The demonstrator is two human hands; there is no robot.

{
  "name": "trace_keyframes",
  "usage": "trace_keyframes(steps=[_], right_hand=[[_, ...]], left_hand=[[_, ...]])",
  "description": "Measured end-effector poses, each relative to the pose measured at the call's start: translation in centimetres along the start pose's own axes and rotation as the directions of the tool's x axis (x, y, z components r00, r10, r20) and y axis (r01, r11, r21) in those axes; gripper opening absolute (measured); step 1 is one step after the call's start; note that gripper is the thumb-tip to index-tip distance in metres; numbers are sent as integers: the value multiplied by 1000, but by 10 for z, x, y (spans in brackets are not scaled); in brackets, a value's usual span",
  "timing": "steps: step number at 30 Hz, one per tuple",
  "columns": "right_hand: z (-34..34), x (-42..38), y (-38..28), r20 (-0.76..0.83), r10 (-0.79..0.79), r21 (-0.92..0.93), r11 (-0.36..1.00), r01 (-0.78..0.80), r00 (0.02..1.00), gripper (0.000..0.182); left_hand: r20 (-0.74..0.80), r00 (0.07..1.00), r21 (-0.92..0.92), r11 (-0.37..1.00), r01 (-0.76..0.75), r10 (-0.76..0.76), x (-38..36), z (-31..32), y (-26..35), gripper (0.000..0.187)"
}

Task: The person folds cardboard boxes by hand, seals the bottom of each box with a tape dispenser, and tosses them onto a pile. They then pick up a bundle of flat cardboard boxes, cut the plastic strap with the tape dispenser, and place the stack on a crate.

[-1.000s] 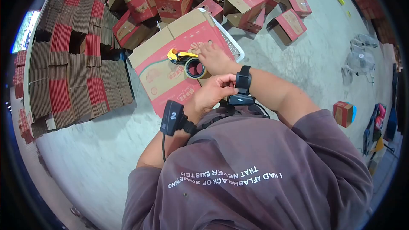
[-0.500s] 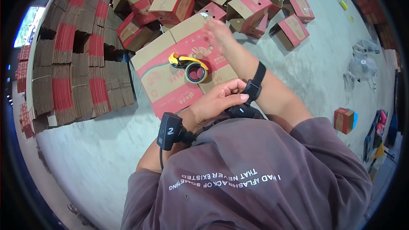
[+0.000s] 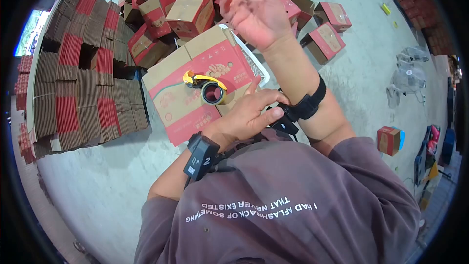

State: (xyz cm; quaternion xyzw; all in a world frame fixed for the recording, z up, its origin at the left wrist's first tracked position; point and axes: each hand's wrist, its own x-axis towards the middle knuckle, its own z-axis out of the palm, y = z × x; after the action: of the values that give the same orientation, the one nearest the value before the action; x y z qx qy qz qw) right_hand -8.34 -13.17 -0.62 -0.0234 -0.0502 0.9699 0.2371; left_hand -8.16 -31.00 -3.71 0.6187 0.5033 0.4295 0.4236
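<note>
My right hand (image 3: 254, 12) is raised with its palm showing and its fingers apart, holding nothing. A black wrist strap (image 3: 310, 106) with a small black device (image 3: 284, 126) circles that forearm. My left hand (image 3: 251, 111) reaches across to it, thumb and fingers closed at the edge of the strap. Another black device (image 3: 202, 158), marked 2, is worn on my left wrist. In front of me lies a flat red and brown carton (image 3: 188, 107). On it rests a yellow tape dispenser (image 3: 198, 79) with a roll of tape (image 3: 213, 93).
Tall stacks of flattened cartons (image 3: 88, 83) stand at the left. Several made-up boxes (image 3: 190, 12) are heaped beyond the flat carton, which lies over a white-rimmed support (image 3: 261, 68). Clear plastic bags (image 3: 409, 80) and a small box (image 3: 388, 141) are on the floor at right.
My right hand has lifted off the carton area and turned palm up, fingers spreading. My left hand stays at the strap, which now sits turned on the forearm. The view has shifted slightly.
</note>
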Motion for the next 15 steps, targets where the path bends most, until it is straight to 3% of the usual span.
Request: trace_keyframes(steps=[3,5,7,8,9,10,11,12,13,15], right_hand=[[23,-10,-7,93,-40,118,993,29,995,36],[35,-18,-18,285,5,233,970,-74,959,36],[28,-17,-15,274,-6,229,972,-60,962,34],[9,-4,-10,146,-173,-168,966,197,974,36],[-13,8,-3,95,-370,-554,752,358,924,39],[-48,19,8,226,-442,-837,368,405,868,41],[-82,24,19,373,-440,-924,-99,369,817,43],[-97,11,28,462,-331,-851,-427,306,823,45],[-107,-5,37,510,-195,-666,-706,241,838,48],[-126,-19,54,477,66,-513,-789,339,876,50]], left_hand=[[13,1000,-101,995,9,-8,-1,8,-6,42],[47,999,-169,985,28,-20,3,11,-5,42],[214,976,-307,946,109,-43,1,18,6,50],[258,964,-328,933,149,-64,2,15,14,45],[260,963,-324,934,149,-63,4,13,23,45],[286,954,-327,926,189,-94,8,11,32,42],[309,942,-329,915,233,-129,9,11,36,39],[237,966,-368,910,191,-107,7,15,30,35],[229,966,-364,911,196,-116,4,18,25,35],[357,881,-542,700,465,-309,-3,23,19,33]])
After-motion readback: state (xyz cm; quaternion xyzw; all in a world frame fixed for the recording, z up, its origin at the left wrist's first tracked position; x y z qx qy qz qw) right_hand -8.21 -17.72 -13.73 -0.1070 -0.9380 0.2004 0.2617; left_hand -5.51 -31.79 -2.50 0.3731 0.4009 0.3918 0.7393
